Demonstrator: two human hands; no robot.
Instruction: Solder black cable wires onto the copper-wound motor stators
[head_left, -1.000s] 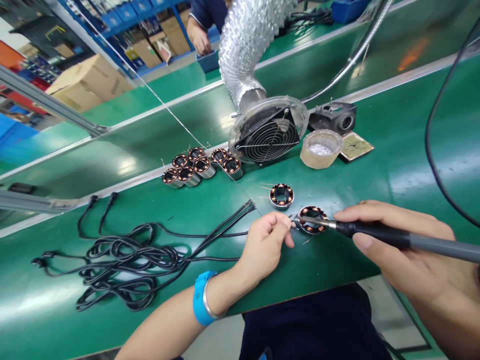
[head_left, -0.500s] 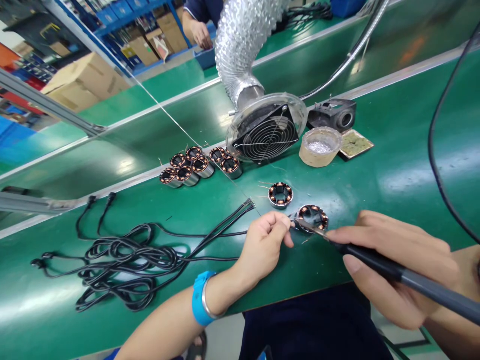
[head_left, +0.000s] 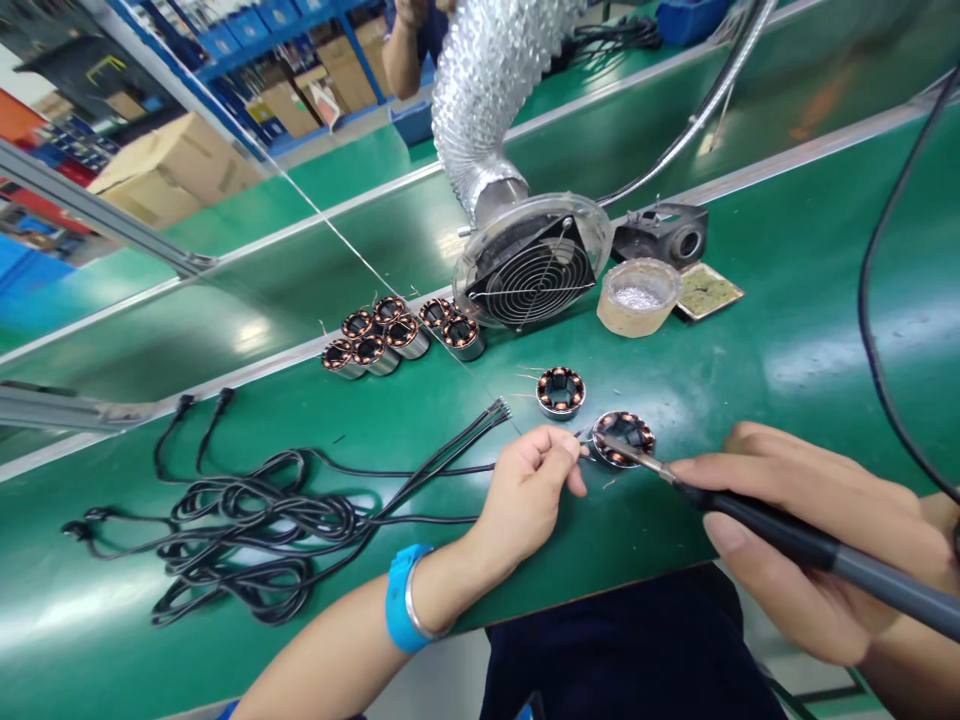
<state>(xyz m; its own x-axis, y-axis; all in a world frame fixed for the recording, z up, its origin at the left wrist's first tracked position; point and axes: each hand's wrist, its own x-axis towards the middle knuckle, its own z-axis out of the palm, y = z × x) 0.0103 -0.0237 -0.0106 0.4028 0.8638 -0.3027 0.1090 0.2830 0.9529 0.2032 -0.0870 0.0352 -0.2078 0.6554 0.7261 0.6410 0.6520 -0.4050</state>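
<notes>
The soldering iron (head_left: 885,581) is gripped by the right hand (head_left: 817,535). The wires (head_left: 586,446), pinched by the left hand (head_left: 526,488), are partly hidden.

The ring-shaped stator (head_left: 624,440) I was working on sat open side up on the green bench (head_left: 787,330), silvery at the rim, copper windings circling its dark inside. My soldering iron (head_left: 795,532), metal-tipped with a black grip and grey handle, slanted across it, tip near its 9 o'clock side, handle towards 4. Thin wire ends (head_left: 586,438) were pinched just beside it at 9.
</notes>
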